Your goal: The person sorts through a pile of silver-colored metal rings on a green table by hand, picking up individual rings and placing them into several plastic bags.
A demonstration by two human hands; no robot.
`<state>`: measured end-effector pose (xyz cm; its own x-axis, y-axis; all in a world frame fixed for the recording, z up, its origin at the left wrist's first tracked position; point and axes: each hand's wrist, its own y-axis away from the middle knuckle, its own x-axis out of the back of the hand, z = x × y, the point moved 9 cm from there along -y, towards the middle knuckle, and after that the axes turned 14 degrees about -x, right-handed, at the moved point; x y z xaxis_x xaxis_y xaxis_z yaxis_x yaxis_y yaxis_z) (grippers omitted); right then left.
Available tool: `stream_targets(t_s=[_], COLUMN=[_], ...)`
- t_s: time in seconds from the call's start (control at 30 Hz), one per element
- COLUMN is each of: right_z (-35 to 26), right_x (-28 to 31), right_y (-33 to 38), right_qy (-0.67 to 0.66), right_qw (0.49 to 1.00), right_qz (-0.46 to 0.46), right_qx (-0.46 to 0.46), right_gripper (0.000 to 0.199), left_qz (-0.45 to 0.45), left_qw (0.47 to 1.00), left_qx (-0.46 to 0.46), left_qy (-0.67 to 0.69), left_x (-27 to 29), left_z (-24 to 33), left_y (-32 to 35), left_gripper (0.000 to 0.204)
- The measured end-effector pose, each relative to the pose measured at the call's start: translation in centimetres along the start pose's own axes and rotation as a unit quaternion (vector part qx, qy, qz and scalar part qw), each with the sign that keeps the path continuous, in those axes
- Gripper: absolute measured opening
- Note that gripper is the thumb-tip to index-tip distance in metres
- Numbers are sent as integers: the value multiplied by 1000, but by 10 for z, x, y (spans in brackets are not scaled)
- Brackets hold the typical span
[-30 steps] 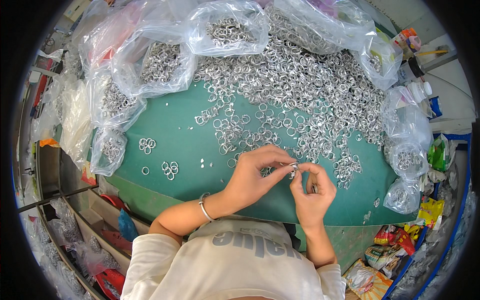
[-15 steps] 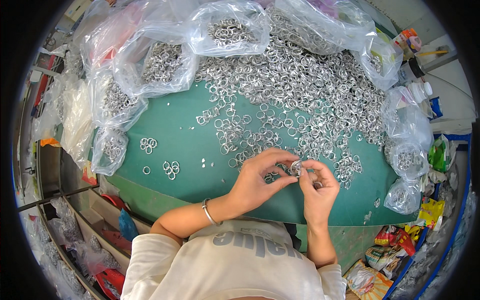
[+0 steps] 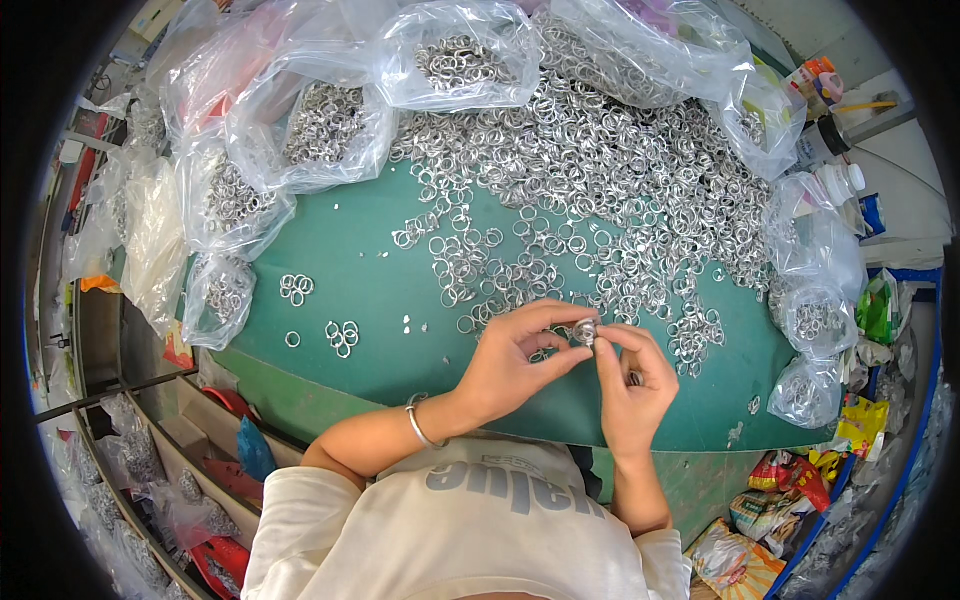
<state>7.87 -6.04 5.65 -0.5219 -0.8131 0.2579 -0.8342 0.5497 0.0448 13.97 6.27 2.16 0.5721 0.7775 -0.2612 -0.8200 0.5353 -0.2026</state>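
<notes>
Over the near middle of the green table, my left hand (image 3: 508,362) pinches a few silver metal rings (image 3: 586,331) between thumb and fingertips. My right hand (image 3: 637,390) meets it there, its thumb and index finger closed at the right side of the same rings. More ring metal shows in the curled fingers of my right hand; how many pieces cannot be made out. Just beyond both hands lies a large spread of loose silver rings (image 3: 640,180). To the left are two small groups of rings, one group (image 3: 296,290) farther off and another (image 3: 342,339) nearer, beside a single ring (image 3: 293,340).
Clear plastic bags of rings line the table's rim, such as one at the back (image 3: 465,65), one at the left (image 3: 235,195) and one at the right (image 3: 805,390). Shelves (image 3: 190,430) with bags stand lower left; colourful packets (image 3: 790,485) lie lower right.
The rings at my fingertips have shifted slightly left and turned. My right hand's fingers have drawn closer together around its grip; the table's rings look the same.
</notes>
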Motion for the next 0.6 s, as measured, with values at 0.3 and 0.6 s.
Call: stream_targets(t_s=[0.3, 0.6], right_z=[2, 34], right_x=[-3, -12], right_y=[-11, 1], right_qy=[43, -176], right_qw=[995, 946], right_qz=[-89, -123], right_qx=[-24, -243], right_gripper=[9, 5], left_qz=[-28, 12], left_qw=[995, 987], left_qx=[70, -100], left_qy=[63, -122], left_x=[-7, -1], left_z=[5, 25], left_y=[1, 0], left_gripper=[58, 27])
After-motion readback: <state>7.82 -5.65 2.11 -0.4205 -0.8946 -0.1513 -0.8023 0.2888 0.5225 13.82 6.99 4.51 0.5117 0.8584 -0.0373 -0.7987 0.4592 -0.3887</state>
